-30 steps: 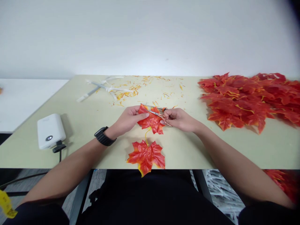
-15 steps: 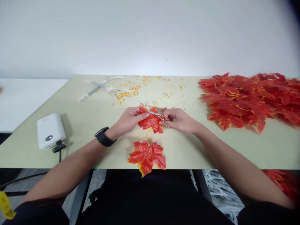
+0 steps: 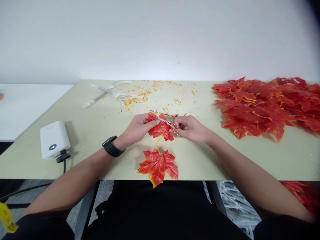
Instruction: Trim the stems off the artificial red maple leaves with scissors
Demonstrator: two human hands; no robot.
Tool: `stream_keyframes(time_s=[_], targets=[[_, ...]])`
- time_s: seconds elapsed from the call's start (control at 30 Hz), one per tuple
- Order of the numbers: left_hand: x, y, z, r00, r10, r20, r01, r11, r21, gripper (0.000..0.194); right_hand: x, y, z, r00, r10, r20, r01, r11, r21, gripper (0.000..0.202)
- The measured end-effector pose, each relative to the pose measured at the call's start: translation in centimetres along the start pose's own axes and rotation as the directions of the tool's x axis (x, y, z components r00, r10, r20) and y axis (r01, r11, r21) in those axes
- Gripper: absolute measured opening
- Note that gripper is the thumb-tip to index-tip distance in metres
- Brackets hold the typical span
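Observation:
Between thumb and fingers, my left hand (image 3: 140,128) pinches the left edge of a red maple leaf (image 3: 162,129). My right hand (image 3: 191,129) grips small scissors (image 3: 168,122) with copper-coloured handles, their blades lying over the leaf's upper part. A second thin metal tool (image 3: 161,113) with an orange part lies just beyond, its near end at my right fingers; whether they touch it, I cannot tell. A yellow stem joins the held leaf to a lower leaf (image 3: 158,166), which hangs slightly over the table's front edge.
Red leaves (image 3: 260,106) are heaped at the right. Yellow-orange trimmings (image 3: 140,97) and clear plastic strips (image 3: 110,93) lie at the back of the table (image 3: 85,133). A white power bank (image 3: 54,139) with a cable stands at the left. More leaves and white strips show below the table.
The lower leaf has shifted slightly right and up, and the held leaf's lower edge has risen a little. Both hands keep almost the same place and grip.

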State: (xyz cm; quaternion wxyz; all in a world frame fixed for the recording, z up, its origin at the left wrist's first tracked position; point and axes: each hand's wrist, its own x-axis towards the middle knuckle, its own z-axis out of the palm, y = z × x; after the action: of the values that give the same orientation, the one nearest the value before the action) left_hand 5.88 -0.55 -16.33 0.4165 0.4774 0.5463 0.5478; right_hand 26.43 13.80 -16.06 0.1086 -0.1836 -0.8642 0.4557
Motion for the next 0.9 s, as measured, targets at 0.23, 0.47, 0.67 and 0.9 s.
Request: stream_keyframes(time_s=[0.23,0.47,0.67,0.9], targets=[[0.01,0.16,0.23,0.999,0.024,-0.022,-0.024,1.0,0.004,0.029,0.12,0.44,0.24,0.999,-0.04,-0.013,0.039,0.999,-0.024,0.038],[0.01,0.01,0.31,0.997,0.056,-0.049,-0.055,0.998,0.025,0.027,0.14,0.68,0.63,0.997,-0.068,-0.023,0.066,0.995,-0.07,0.041],[-0.03,0.02,0.32,0.996,0.061,-0.06,-0.059,0.997,0.044,0.027,0.19,0.93,0.66,0.996,-0.084,-0.025,0.082,0.994,-0.074,0.038],[-0.11,0.08,0.25,0.996,0.067,-0.059,-0.062,0.994,0.085,0.027,0.28,0.8,0.95,0.995,-0.101,-0.018,0.1,0.993,-0.067,0.039]])
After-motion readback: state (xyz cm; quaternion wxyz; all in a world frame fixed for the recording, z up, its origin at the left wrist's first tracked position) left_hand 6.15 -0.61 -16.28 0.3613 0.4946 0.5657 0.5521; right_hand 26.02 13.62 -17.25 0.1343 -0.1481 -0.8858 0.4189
